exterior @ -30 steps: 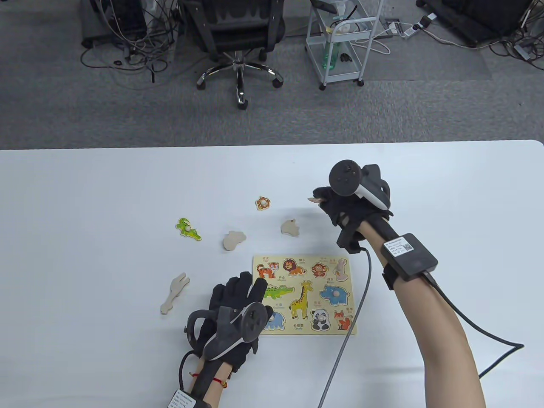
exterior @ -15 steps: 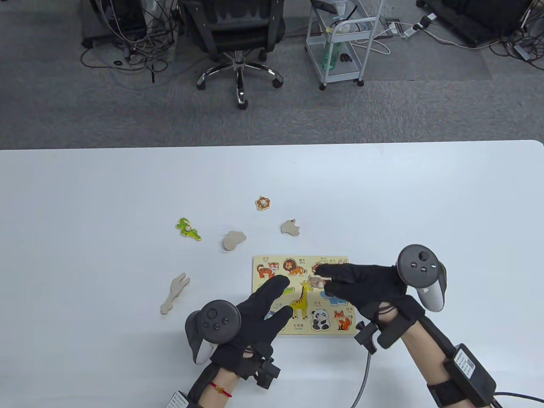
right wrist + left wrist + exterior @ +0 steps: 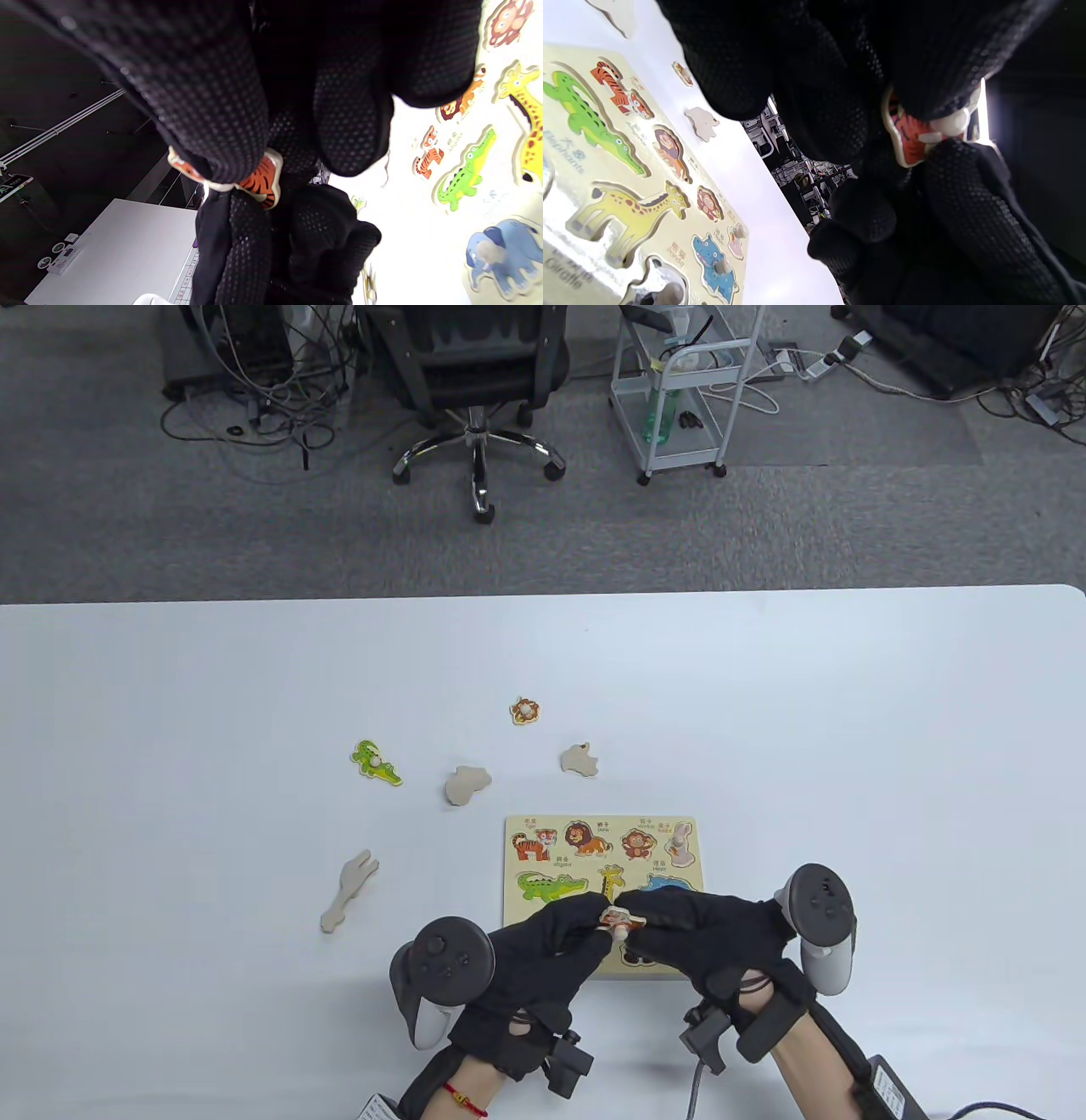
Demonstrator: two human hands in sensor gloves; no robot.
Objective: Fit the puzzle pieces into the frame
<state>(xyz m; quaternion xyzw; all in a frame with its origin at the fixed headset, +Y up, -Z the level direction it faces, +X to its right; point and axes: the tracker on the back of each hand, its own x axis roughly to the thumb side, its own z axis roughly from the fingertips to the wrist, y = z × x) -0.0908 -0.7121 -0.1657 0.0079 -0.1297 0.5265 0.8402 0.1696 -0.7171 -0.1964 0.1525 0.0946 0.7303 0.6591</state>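
Black-gloved, the right hand [image 3: 713,937] and the left hand [image 3: 543,954] meet fingertip to fingertip just above the near edge of the pale wooden puzzle frame [image 3: 679,824] — both pinching one small orange-and-black striped tiger piece with a pale peg [image 3: 617,918]. Both wrist views show curled fingers closed on its rim from opposite sides. A second ago the right hand was far out over the table, holding the piece alone, while the left lay flat by the frame; half a second ago the two were closing in over the board. Now the piece has come low and near, shared between them. This reads as a turn or re-grip of the piece before it is seated — a judgement only.

The printed tiger recess [image 3: 534,845] sits at the frame's far left corner, well apart from the held piece, so a reach across the board seems due. The hands hide the frame's near row; the far rows lie open.

Outward on the white table [image 3: 848,712], loose pieces lie beyond and left of the frame: a green crocodile piece [image 3: 375,763], a small orange lion piece [image 3: 526,711], and three face-down pale wooden shapes [image 3: 467,785], [image 3: 580,760], [image 3: 348,889]. Wide bare table lies to the right and far side for any swing.
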